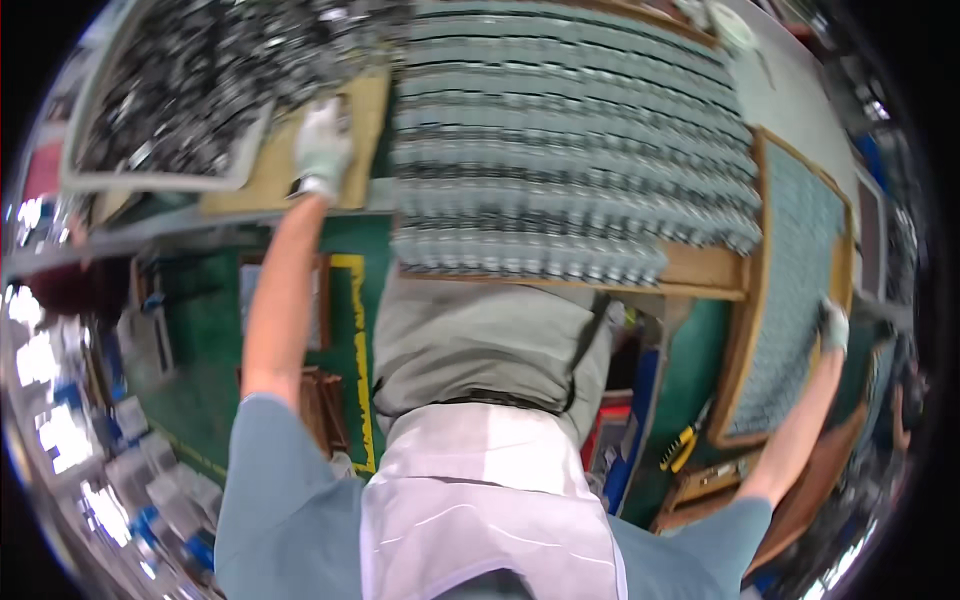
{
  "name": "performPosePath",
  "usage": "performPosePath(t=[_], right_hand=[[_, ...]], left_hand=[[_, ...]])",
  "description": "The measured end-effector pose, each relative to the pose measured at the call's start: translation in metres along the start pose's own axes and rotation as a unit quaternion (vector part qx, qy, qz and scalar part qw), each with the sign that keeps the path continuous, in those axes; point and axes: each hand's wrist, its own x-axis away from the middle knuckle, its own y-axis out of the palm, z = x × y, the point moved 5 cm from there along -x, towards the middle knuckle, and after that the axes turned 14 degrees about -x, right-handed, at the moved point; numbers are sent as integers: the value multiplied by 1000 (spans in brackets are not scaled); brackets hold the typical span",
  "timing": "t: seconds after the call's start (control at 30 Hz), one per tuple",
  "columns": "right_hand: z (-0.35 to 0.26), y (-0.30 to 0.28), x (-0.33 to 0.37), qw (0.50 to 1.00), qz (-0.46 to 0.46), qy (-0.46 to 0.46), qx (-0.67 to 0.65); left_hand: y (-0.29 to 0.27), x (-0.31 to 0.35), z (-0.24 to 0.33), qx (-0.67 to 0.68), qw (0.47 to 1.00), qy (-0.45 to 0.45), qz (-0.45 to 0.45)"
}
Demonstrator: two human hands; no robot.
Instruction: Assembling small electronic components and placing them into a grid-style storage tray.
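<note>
My left hand (322, 145), in a pale glove, is over a tan board (370, 130) beside a heap of small dark metal pieces (190, 75). Its fingers look drawn together next to a small dark shape, too blurred to name. Far to the right, my gloved right hand (834, 328) is at the outer edge of a wood-framed tray (745, 365) filled with small grey-blue pieces (795, 260); blur hides its fingers. Between my hands, rows of grey, cylinder-like parts (570, 150) stand packed in a wide wooden tray (705, 268), with a bare strip at its near right corner.
A pale-rimmed bin (150, 182) holds the dark heap. Below the right-hand tray are yellow-handled pliers (680, 448) and wooden frames (705, 480). A yellow line (361, 350) marks the green floor (205, 330). A round pale object (733, 25) sits at the far right.
</note>
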Motion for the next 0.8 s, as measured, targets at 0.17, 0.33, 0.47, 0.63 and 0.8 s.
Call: performPosePath(t=[0.17, 0.33, 0.47, 0.63, 0.8], right_hand=[[0, 19, -18, 993, 11, -90, -80], [-40, 31, 41, 985, 32, -161, -45], [-95, 164, 145, 978, -85, -181, -52], [-109, 303, 302, 942, -275, -157, -115], [-105, 393, 394, 892, -404, -35, -201]], left_hand=[[-7, 9, -43, 167, 982, -77, 39], [-49, 34, -25, 598, 783, -166, -33], [-60, 54, -35, 739, 638, -196, -92], [-111, 71, 41, 882, 429, -108, -165], [-144, 106, 100, 834, 509, -71, -202]])
